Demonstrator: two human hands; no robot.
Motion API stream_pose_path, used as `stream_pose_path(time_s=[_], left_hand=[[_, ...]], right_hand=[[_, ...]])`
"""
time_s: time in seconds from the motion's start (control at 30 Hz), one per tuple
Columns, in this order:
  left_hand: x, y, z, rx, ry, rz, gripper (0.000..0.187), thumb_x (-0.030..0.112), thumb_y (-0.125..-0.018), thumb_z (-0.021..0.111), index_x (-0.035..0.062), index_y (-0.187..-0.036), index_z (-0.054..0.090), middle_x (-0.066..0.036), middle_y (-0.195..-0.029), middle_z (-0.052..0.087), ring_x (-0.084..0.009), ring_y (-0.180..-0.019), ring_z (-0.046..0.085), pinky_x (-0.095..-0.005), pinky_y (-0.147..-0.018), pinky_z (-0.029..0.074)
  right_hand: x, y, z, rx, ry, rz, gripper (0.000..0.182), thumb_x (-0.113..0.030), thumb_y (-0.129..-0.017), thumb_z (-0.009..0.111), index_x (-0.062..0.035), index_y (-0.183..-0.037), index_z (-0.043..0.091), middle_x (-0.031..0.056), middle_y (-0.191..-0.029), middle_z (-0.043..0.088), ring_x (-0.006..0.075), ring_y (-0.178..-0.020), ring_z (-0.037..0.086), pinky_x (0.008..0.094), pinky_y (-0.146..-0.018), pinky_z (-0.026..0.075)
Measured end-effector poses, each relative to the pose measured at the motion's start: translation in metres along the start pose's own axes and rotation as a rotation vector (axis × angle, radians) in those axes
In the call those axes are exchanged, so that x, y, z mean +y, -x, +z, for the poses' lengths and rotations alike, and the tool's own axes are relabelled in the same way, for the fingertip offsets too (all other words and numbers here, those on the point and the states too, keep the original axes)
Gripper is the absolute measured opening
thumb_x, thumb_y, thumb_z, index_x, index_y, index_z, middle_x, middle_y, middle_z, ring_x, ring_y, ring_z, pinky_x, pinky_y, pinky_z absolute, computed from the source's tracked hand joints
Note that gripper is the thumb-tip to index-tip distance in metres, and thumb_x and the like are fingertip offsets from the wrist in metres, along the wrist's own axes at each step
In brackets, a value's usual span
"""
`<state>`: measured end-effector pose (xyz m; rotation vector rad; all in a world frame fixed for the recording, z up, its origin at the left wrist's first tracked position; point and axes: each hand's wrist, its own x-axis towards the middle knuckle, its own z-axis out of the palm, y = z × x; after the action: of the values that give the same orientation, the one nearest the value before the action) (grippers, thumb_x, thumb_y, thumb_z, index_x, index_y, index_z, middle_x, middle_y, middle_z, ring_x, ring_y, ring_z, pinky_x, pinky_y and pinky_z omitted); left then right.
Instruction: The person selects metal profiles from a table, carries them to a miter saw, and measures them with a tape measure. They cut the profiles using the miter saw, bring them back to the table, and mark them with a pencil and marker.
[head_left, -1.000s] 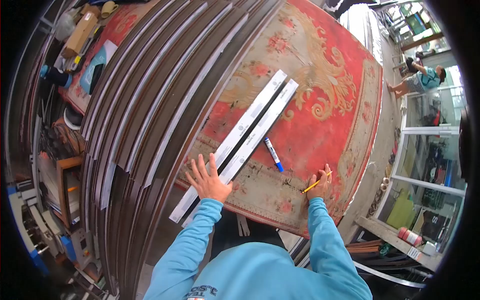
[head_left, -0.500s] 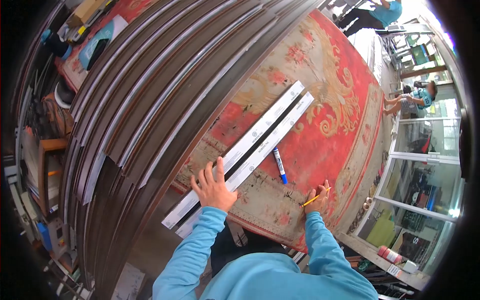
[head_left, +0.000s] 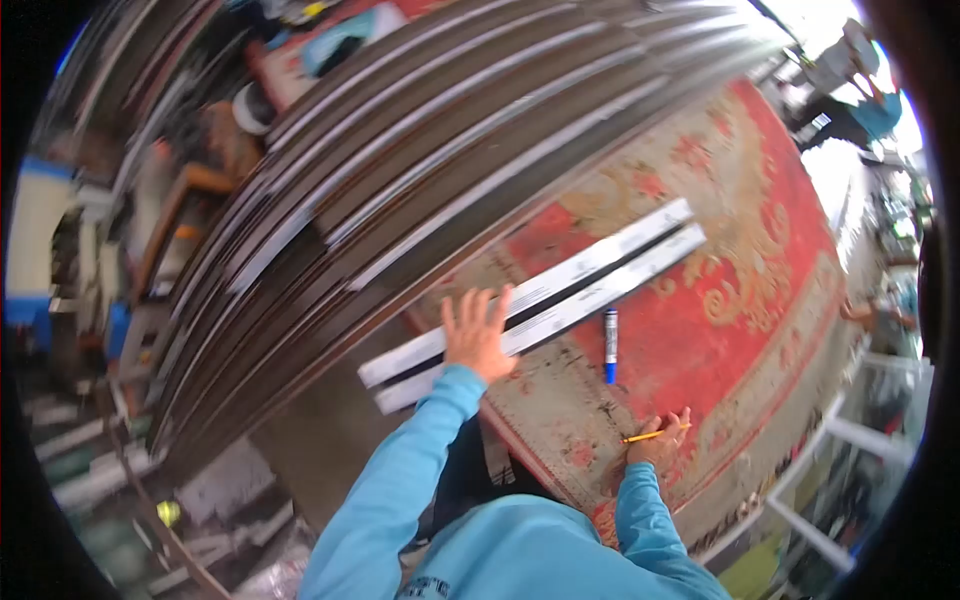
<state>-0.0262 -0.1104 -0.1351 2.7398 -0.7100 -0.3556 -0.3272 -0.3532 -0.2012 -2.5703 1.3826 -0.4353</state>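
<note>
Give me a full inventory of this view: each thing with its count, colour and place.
white strips: two, white with a dark band between, on the carpet
marker: one, white with blue end, right of the strips
pencil: one, yellow, in the right hand
carpet: one, red, beige and gold, centre
long profiles: several, brown with pale strips, left of the carpet
people: at least two, teal clothing, blurred, right side
frames: several, white, lower right
clutter: uncountable, mixed colours, blurred, left
shirt: one, light blue, bottom centre
left hand: one, bare, on the strips
right hand: one, bare, lower right
</note>
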Motion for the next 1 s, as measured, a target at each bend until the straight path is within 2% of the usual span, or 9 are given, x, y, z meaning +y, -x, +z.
stream_pose_path(time_s=[0.2,0.37,0.47,0.57,0.6,0.63,0.73,0.87,1.0], left_hand=[[0.005,0.027,-0.006,0.109,0.043,-0.04,0.097,0.062,-0.065,0.072,0.0146,-0.143,0.04,-0.015,-0.154,0.018,-0.0398,-0.143,0.011,-0.0691,-0.108,0.003],[0.005,0.152,-0.007,0.123,0.535,0.111,0.035,0.023,-0.085,0.066,0.0036,-0.114,0.061,-0.017,-0.117,0.06,-0.0337,-0.11,0.054,-0.0428,-0.094,0.043],[-0.036,0.284,0.05,-0.267,0.705,-0.237,0.045,0.038,-0.094,0.054,0.0035,-0.122,0.059,-0.018,-0.125,0.057,-0.032,-0.118,0.052,-0.0395,-0.102,0.039],[-0.097,0.468,0.146,-0.523,0.631,-1.17,0.072,0.06,-0.091,0.045,0.0025,-0.133,0.049,-0.018,-0.14,0.047,-0.0326,-0.128,0.044,-0.0411,-0.107,0.035],[-0.102,0.512,0.144,-0.609,0.382,-0.798,0.084,0.07,-0.087,0.04,0.0015,-0.136,0.046,-0.021,-0.138,0.048,-0.0336,-0.127,0.046,-0.0407,-0.106,0.035],[-0.11,0.498,0.14,-0.619,0.372,-0.766,0.084,0.07,-0.087,0.04,0.0015,-0.136,0.046,-0.021,-0.138,0.048,-0.0336,-0.127,0.046,-0.0407,-0.106,0.035],[-0.071,0.585,0.14,-0.555,0.602,-0.853,0.083,0.069,-0.087,0.042,0.0018,-0.135,0.047,-0.021,-0.137,0.049,-0.0335,-0.126,0.047,-0.0409,-0.106,0.036],[-0.056,0.55,0.151,-0.408,0.905,-1.017,0.081,0.068,-0.087,0.044,0.0022,-0.135,0.048,-0.022,-0.135,0.05,-0.0334,-0.124,0.048,-0.0411,-0.105,0.037],[-0.055,0.497,0.15,-0.183,1.222,-1.189,0.08,0.067,-0.087,0.046,0.0026,-0.134,0.049,-0.022,-0.134,0.051,-0.0332,-0.123,0.049,-0.0413,-0.104,0.038]], right_hand=[[0.019,0.0,0.008,0.078,-0.044,-0.101,0.025,-0.013,-0.084,0.062,0.0003,-0.104,0.056,0.0209,-0.14,0.044,0.0393,-0.126,0.043,0.0481,-0.103,0.037],[0.02,0.005,-0.002,0.058,-0.094,-0.07,0.025,-0.018,-0.085,0.064,-0.0013,-0.103,0.059,0.0212,-0.138,0.047,0.0396,-0.125,0.045,0.049,-0.104,0.036],[0.024,0.004,0.004,0.112,-0.038,-0.116,0.027,-0.019,-0.084,0.065,-0.0012,-0.103,0.06,0.0211,-0.138,0.047,0.0373,-0.124,0.047,0.0487,-0.102,0.037],[0.022,0.003,0.003,0.098,-0.062,-0.083,0.025,-0.015,-0.083,0.065,-0.0006,-0.103,0.06,0.0207,-0.134,0.05,0.0358,-0.123,0.048,0.0476,-0.102,0.038],[0.019,-0.001,0.006,0.107,-0.062,-0.072,0.025,-0.015,-0.083,0.065,-0.0006,-0.103,0.06,0.0207,-0.134,0.05,0.0358,-0.123,0.048,0.0476,-0.102,0.038],[0.02,-0.006,0.007,0.067,-0.144,-0.088,0.024,-0.012,-0.083,0.065,-0.0002,-0.103,0.06,0.0202,-0.131,0.053,0.0352,-0.121,0.049,0.0461,-0.101,0.038],[-0.006,-0.03,-0.013,-0.003,-0.405,-0.169,0.021,-0.005,-0.081,0.066,0.0003,-0.101,0.06,0.0173,-0.114,0.061,0.0333,-0.107,0.056,0.042,-0.094,0.043],[-0.068,-0.063,-0.003,-0.378,-0.594,-0.13,0.027,-0.013,-0.082,0.069,-0.0045,-0.105,0.059,0.015,-0.098,0.063,0.0301,-0.089,0.061,0.0416,-0.076,0.049],[-0.134,-0.081,0.005,-0.346,-0.251,-0.391,0.037,-0.031,-0.081,0.07,-0.0083,-0.107,0.056,0.0174,-0.097,0.063,0.0365,-0.092,0.062,0.0441,-0.077,0.049]])
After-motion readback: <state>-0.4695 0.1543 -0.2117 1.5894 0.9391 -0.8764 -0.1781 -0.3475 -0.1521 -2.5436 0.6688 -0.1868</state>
